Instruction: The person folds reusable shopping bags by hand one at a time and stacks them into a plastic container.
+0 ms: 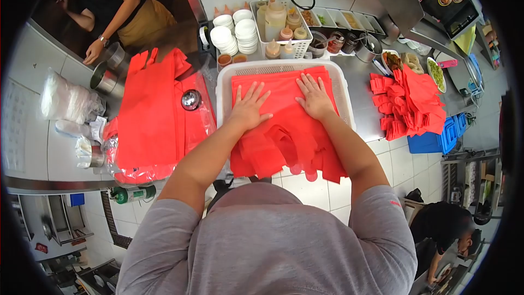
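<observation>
Both my hands press on a stack of red fabric bags (284, 114) lying over a white plastic basket (345, 110). My left hand (250, 108) rests flat on the stack's left side, fingers spread. On the upper right of the stack lies my right hand (315, 97), also flat with its fingers apart. Toward my body, the bags' loose handles (284, 153) hang over the near edge in crumpled folds. To the left is another pile of red bags (150, 117), partly in clear plastic, with a shiny metal dome (191, 100) on top.
More red bags (412, 104) are heaped at the right, near a blue crate (431, 141). Behind the basket stand white bowls (232, 35), a white rack of sauce bottles (275, 19) and small ingredient trays (341, 19). One person (128, 5) is at upper left, another (442, 226) at lower right.
</observation>
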{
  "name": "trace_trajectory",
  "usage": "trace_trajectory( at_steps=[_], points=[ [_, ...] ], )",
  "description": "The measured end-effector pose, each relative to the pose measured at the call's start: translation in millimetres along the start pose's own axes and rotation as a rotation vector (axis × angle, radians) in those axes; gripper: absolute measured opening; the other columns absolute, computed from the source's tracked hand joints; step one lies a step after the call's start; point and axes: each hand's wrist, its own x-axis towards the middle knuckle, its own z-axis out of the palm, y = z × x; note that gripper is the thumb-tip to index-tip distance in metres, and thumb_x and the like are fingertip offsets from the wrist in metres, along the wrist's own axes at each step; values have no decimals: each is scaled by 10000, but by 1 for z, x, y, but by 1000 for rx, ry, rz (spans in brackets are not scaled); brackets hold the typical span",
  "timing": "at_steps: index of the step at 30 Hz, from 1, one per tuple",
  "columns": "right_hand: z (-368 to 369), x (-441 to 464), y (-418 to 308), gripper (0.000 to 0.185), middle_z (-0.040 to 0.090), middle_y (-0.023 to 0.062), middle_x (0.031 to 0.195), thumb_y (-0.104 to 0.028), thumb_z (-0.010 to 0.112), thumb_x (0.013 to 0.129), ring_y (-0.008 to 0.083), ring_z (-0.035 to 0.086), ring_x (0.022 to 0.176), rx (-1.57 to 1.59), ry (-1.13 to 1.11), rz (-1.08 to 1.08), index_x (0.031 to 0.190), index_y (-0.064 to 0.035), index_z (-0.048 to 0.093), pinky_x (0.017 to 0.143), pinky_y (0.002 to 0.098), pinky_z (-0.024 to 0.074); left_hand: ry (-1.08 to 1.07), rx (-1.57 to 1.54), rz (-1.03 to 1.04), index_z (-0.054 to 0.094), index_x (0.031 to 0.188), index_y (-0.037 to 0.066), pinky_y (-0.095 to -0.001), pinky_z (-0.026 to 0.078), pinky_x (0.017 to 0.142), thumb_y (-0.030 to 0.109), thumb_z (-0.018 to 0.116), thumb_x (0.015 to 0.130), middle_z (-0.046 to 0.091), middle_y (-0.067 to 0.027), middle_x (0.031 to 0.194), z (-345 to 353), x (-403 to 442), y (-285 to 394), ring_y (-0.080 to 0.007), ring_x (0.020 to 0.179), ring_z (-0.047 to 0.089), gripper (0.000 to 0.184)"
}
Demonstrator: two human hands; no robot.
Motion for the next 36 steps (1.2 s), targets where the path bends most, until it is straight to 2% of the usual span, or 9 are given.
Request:
trace_trajectory(
  at_steps=[3, 7, 16, 21, 27, 30, 31, 33, 36],
  points=[
    [-4, 2, 8, 604, 208, 94, 1582, -312, 539, 942, 261, 138, 1473, 28, 12, 12, 1468, -95, 337, 1195, 478, 74, -16, -9, 9, 299, 1507, 200, -585, -8, 1161, 588, 546, 870, 111, -79, 1612, 5, -4, -2, -270, 1489, 61, 786],
    [-35, 18, 24, 453, 524, 107, 1298, -125, 578, 864, 303, 441, 1254, -44, 170, 261, 1312, -93, 524, 1099, 473, 271, 60, -60, 6, 294, 1506, 159, -602, 11, 1154, 525, 588, 870, 105, -104, 1609, -14, 2, 3, -293, 1487, 60, 791],
    [-41, 43, 37, 290, 632, 100, 1055, -72, 529, 844, 280, 563, 1064, -48, 408, 111, 1113, -88, 636, 936, 437, 404, 164, -44, -152, 340, 1478, 123, -614, 55, 1149, 376, 632, 877, 164, -123, 1588, -22, 16, -18, -318, 1478, 97, 714],
    [-21, 41, 65, 226, 642, 131, 1056, -110, 516, 866, 316, 573, 1057, -162, 55, 57, 1065, -95, 622, 886, 468, 435, 417, -284, -144, 405, 1430, 102, -590, 97, 1149, 329, 631, 894, 272, -137, 1553, -90, -31, -55, -325, 1465, 167, 624],
    [-136, 88, -98, 373, 639, 151, 1113, -82, 696, 793, 341, 558, 1076, 261, 472, -41, 1152, -50, 601, 953, 437, 429, 700, -225, -784, 517, 1334, 37, -514, 330, 1085, 399, 644, 877, 475, -233, 1387, -23, -162, -305, -363, 1311, 428, 597],
    [-143, 108, -207, 356, 655, 155, 1089, -98, 695, 811, 320, 607, 1028, 694, 275, -262, 1150, -27, 612, 910, 395, 472, 412, -139, -1232, 433, 1409, 61, -556, 304, 1090, 499, 627, 859, 378, -201, 1473, 6, -239, -368, -344, 1360, 369, 729],
    [-151, 111, -248, 359, 657, 153, 1088, -120, 690, 823, 312, 621, 1020, 866, -39, -191, 1159, -27, 608, 900, 387, 482, 341, -169, -1351, 400, 1434, 74, -572, 291, 1093, 524, 619, 855, 340, -190, 1502, 1, -255, -373, -337, 1381, 341, 765],
    [-126, 127, -312, 388, 656, 159, 1079, -183, 694, 833, 295, 628, 1023, 963, -428, -188, 1176, -27, 602, 901, 378, 483, 398, -157, -1362, 453, 1397, 72, -540, 335, 1069, 499, 635, 849, 400, -195, 1458, 18, -289, -414, -342, 1342, 395, 719],
    [-42, 155, -387, 468, 641, 176, 1068, -273, 709, 827, 280, 624, 1038, 700, -504, -164, 1167, 22, 580, 900, 393, 489, 403, -174, -1305, 568, 1286, 55, -474, 438, 966, 417, 688, 820, 550, -204, 1295, 22, -319, -452, -344, 1187, 537, 602]
  ],
)
